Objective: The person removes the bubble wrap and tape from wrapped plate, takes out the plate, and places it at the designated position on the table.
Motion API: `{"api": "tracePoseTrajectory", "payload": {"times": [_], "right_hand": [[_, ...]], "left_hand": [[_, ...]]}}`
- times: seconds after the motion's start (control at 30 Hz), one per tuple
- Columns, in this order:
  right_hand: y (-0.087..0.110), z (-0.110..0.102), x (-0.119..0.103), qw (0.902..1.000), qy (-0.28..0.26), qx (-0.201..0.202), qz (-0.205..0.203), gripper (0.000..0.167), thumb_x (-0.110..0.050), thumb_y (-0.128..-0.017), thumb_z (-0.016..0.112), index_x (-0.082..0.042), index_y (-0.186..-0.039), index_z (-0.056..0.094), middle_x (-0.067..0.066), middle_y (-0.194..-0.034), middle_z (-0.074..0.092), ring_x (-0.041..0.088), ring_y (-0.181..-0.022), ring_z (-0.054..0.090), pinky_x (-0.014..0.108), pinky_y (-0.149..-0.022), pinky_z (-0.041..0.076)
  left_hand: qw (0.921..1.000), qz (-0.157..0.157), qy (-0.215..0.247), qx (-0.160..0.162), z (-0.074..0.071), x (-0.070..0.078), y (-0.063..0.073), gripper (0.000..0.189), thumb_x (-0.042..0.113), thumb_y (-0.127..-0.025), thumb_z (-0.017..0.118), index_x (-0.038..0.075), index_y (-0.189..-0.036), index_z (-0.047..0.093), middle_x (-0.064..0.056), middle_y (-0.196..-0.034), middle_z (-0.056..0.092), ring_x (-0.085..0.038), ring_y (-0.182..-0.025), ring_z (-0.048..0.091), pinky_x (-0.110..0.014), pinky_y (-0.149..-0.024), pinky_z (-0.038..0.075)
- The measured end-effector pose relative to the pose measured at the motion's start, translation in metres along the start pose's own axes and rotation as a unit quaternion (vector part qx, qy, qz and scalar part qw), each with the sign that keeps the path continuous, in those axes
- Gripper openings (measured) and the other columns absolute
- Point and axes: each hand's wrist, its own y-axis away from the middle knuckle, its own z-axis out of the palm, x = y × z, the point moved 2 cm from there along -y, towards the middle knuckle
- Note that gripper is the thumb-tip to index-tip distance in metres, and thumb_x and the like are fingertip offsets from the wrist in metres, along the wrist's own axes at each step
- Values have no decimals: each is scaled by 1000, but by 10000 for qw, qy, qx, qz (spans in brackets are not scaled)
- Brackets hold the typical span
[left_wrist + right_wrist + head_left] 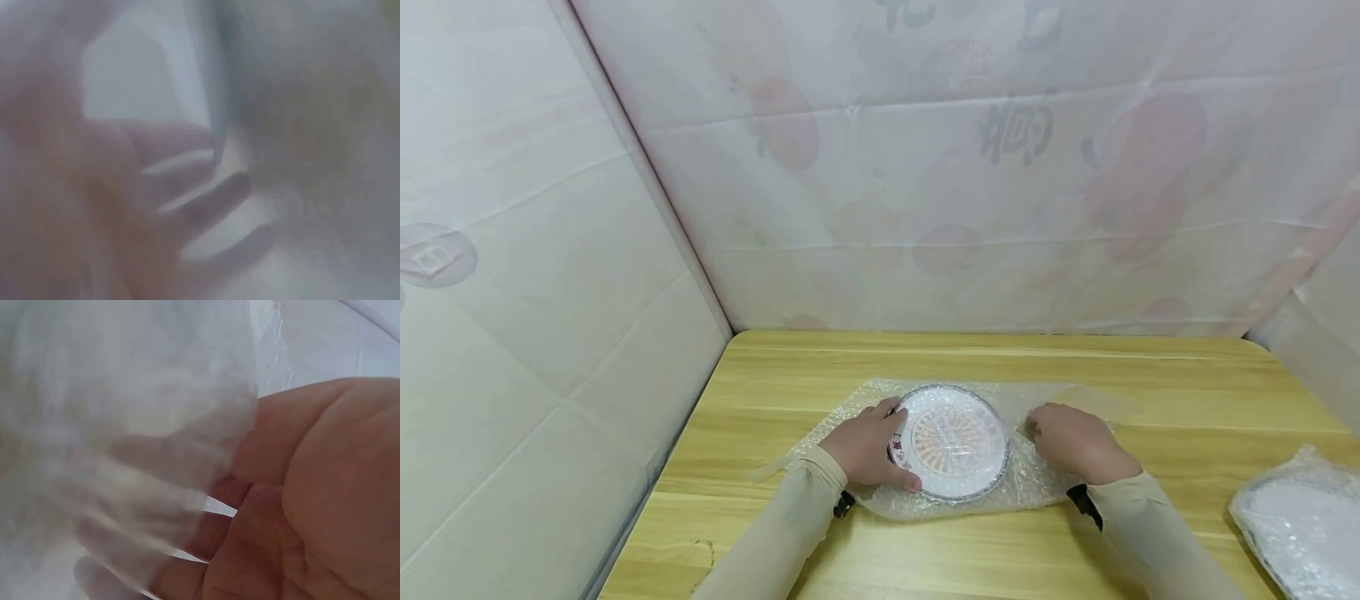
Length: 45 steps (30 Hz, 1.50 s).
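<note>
Both forearms (1157,533) reach forward, left fingers (886,409) spread, right fingers (1047,413) curled.

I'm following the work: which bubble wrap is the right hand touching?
The middle bubble wrap, with the round plate; the right hand touches it. The bubble-wrapped bundle farther right has no hand on it.

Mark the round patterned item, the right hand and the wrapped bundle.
Round patterned item (958,442): head view, on its patterned centre.
Right hand (1078,442): head view, on the back of the hand.
Wrapped bundle (1303,525): head view, on its pale top.
</note>
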Motion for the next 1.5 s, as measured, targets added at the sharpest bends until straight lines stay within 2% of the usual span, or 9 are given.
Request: {"api": "tracePoseTrajectory", "payload": {"times": [0.13,0.27,0.53,0.7,0.8,0.97,1.23,1.33,1.5], "right_hand": [[0,1,0,10000,-1,-58,-54,31,-9,-102,49,-7,-115,76,20,-122,71,47,-113,65,62,-89,54],[-1,1,0,9999,68,-57,-122,29,-12,-103,52,-7,-117,77,20,-123,71,45,-112,66,60,-87,56],[-5,3,2,9999,-34,-9,-168,25,-8,-102,50,-6,-110,74,16,-113,73,39,-103,69,56,-84,57],[-5,4,1,9998,-29,-70,-194,25,-9,-102,51,-5,-111,74,16,-114,73,39,-104,69,57,-86,56],[-3,2,-1,9998,-65,-109,-154,22,-10,-103,50,-8,-99,71,10,-103,71,29,-91,67,49,-78,55],[6,-5,-7,9996,-214,-159,-72,27,-12,-105,49,-11,-79,54,3,-76,52,20,-70,45,37,-65,39],[18,-22,-21,9968,-552,576,-20,25,-20,-98,67,-11,-84,48,1,-71,45,17,-63,41,32,-59,34],[18,-24,-34,9935,-645,889,-298,24,-21,-96,71,-12,-87,50,-1,-73,47,15,-64,42,32,-60,37],[17,-17,-55,9844,-219,1118,-1339,20,-18,-90,80,-10,-101,66,-1,-93,63,15,-81,58,36,-70,53]], "left_hand": [[10000,36,-50,9,1,-1,0,114,73,-75,78,11,-161,36,-5,-170,25,-31,-150,39,-45,-110,48],[9999,80,-95,-3,0,-1,0,112,73,-77,77,11,-161,37,-6,-170,25,-32,-149,39,-45,-110,47],[9999,134,-56,-50,-2,-1,4,101,65,-85,75,9,-161,37,-9,-171,24,-33,-151,37,-48,-113,44],[9999,113,-40,-85,-2,-1,6,98,62,-88,73,10,-161,36,-9,-171,22,-32,-152,35,-48,-115,42],[9999,94,-57,-82,-1,-2,5,96,62,-89,72,10,-161,35,-9,-171,21,-32,-152,34,-48,-115,42],[9999,32,-82,-89,-1,-1,6,95,61,-90,72,10,-161,36,-8,-172,20,-32,-152,34,-48,-116,41],[10000,-24,-63,-70,-2,0,7,94,60,-90,72,10,-161,36,-8,-171,21,-32,-152,35,-51,-116,40],[9999,-27,-79,-57,-3,0,8,93,59,-90,73,10,-161,37,-9,-171,22,-33,-151,36,-50,-116,41],[10000,-27,-83,5,-3,0,9,92,58,-89,74,9,-159,40,-10,-170,24,-34,-150,38,-51,-115,41]]}}
